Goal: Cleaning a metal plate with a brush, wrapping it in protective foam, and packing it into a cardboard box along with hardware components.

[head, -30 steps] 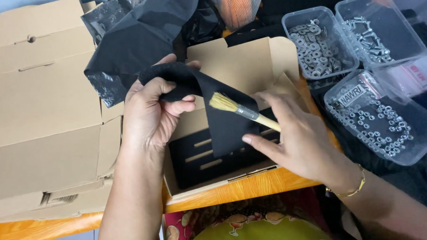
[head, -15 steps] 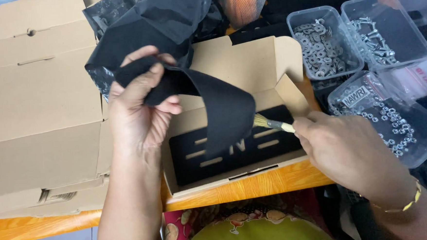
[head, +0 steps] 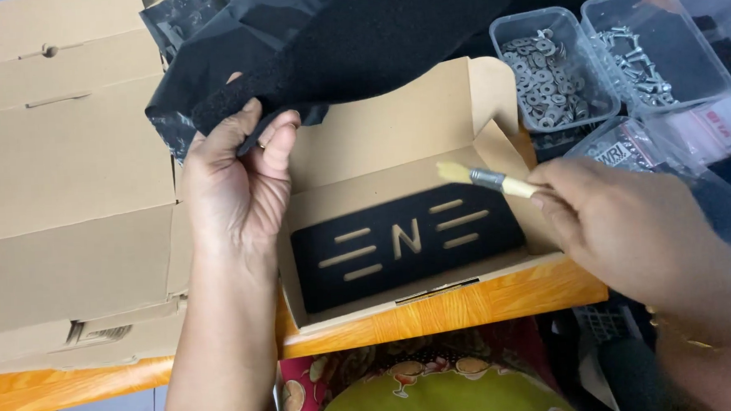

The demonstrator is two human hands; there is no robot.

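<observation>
Lifting a black felt-like fabric sheet [head: 390, 37], the left hand [head: 235, 183] has thumb and fingers closed on its lower edge, holding it up and clear of the open shallow brown cardboard box [head: 403, 128]. Box sits at the near edge of the orange wooden table [head: 470, 296]. Inside lies a flat black foam insert [head: 405, 245] with cut-out bars and a letter shape. Right hand [head: 634, 233] pinches a small paintbrush with pale bristles and metal ferrule [head: 485, 177], bristles over the box's back wall. Clear plastic tubs of metal washers and screws [head: 546, 71] stand just right of the box. Flattened cardboard cartons [head: 63, 163] lie to the left.
</observation>
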